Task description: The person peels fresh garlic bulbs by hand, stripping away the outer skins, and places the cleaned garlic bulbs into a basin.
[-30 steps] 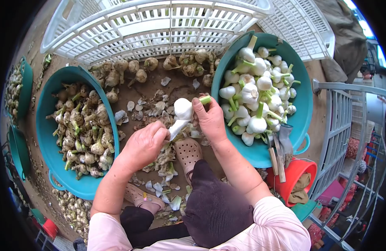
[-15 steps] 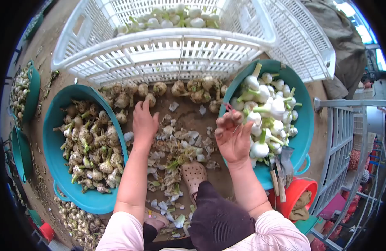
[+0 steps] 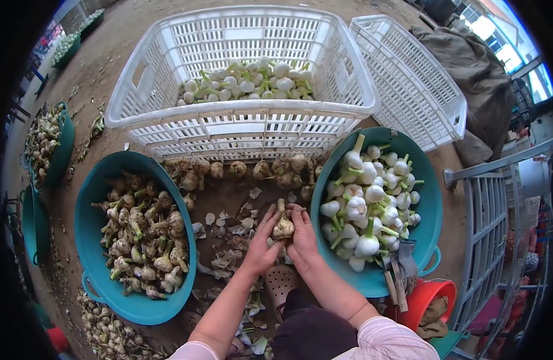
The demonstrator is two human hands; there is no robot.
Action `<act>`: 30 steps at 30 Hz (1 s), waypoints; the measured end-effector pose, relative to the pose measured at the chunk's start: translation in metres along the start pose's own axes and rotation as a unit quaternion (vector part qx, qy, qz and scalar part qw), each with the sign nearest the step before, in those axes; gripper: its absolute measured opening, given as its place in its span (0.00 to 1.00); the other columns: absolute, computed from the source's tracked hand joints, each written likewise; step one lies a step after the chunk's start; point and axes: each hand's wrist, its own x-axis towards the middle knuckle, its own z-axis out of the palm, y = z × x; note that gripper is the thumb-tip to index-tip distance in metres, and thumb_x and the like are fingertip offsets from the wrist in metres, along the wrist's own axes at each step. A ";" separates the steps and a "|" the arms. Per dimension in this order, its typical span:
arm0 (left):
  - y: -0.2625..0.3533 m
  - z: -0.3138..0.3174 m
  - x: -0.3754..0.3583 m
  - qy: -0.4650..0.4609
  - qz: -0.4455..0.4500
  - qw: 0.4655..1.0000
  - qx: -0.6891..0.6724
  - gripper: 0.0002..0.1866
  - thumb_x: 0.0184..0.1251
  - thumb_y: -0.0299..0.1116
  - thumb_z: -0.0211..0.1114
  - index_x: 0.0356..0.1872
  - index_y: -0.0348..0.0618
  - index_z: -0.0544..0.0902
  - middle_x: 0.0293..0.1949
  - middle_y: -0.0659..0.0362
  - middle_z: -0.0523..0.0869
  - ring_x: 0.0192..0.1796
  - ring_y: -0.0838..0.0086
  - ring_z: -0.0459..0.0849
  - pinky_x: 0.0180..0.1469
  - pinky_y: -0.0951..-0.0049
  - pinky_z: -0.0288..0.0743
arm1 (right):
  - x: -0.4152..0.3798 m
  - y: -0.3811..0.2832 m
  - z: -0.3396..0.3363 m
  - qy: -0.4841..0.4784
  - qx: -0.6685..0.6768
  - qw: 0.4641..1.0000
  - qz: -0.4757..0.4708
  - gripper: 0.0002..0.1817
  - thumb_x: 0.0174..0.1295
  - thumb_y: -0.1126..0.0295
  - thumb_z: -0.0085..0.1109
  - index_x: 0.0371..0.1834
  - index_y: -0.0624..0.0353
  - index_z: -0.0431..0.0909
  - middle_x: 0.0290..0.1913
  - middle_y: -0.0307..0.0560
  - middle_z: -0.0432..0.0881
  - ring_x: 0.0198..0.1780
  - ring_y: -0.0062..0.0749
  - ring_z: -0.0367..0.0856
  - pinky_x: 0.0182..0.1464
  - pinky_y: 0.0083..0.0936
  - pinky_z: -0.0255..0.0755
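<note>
One dirty, unpeeled garlic bulb [image 3: 283, 228] is held upright between my two hands, over the ground near my shoe. My left hand [image 3: 264, 241] grips it from the left, and my right hand [image 3: 302, 235] from the right. Unpeeled bulbs with soil on them fill the teal tub [image 3: 84, 240] at the left. In the teal tub [image 3: 435, 180] at the right lie clean white garlic bulbs [image 3: 367, 245] with green stems. Peeled skins [image 3: 228, 258] are scattered on the ground beneath my hands.
A white crate [image 3: 240, 111] with white bulbs stands ahead, another white crate [image 3: 408, 84] beside it. Loose dirty bulbs line its base. Tools [image 3: 400, 282] rest at the right tub's edge by a red bucket [image 3: 435, 294]. A metal rack [image 3: 486, 222] stands at the right.
My left hand has moved right from the row of loose bulbs, and my right hand has left the right tub's edge. Both now meet around a dirty bulb. The view has shifted.
</note>
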 end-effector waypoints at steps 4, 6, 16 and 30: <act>0.016 0.004 -0.029 -0.038 -0.141 0.986 -0.075 0.41 0.68 0.46 0.60 0.72 0.33 0.51 0.66 0.42 0.66 0.69 0.56 0.65 0.68 0.64 0.59 | -0.020 0.004 -0.007 -0.078 -0.097 0.990 -0.065 0.09 0.70 0.64 0.54 0.43 0.58 0.77 0.39 0.34 0.79 0.40 0.15 0.74 0.44 0.17 0.71; 0.036 0.001 -0.029 -0.002 -0.192 0.972 -0.134 0.36 0.71 0.49 0.55 0.69 0.32 0.58 0.59 0.43 0.74 0.61 0.57 0.75 0.61 0.65 0.67 | -0.033 -0.002 -0.004 -0.093 -0.170 0.978 -0.074 0.09 0.70 0.65 0.53 0.42 0.58 0.77 0.38 0.34 0.77 0.40 0.16 0.73 0.45 0.15 0.69; 0.032 0.012 -0.052 0.168 -0.030 0.985 -0.037 0.33 0.66 0.59 0.58 0.52 0.34 0.73 0.40 0.53 0.79 0.43 0.66 0.79 0.48 0.69 0.72 | -0.038 0.011 0.000 -0.065 0.078 0.995 0.010 0.07 0.72 0.66 0.49 0.44 0.57 0.72 0.38 0.38 0.76 0.38 0.20 0.74 0.44 0.20 0.72; 0.043 -0.049 -0.004 0.205 0.081 0.960 0.175 0.29 0.60 0.45 0.66 0.59 0.40 0.74 0.62 0.49 0.73 0.67 0.56 0.66 0.68 0.57 0.56 | -0.034 -0.012 -0.011 -0.209 -0.191 0.951 0.124 0.30 0.65 0.44 0.52 0.57 0.61 0.70 0.48 0.42 0.78 0.47 0.24 0.79 0.50 0.23 0.75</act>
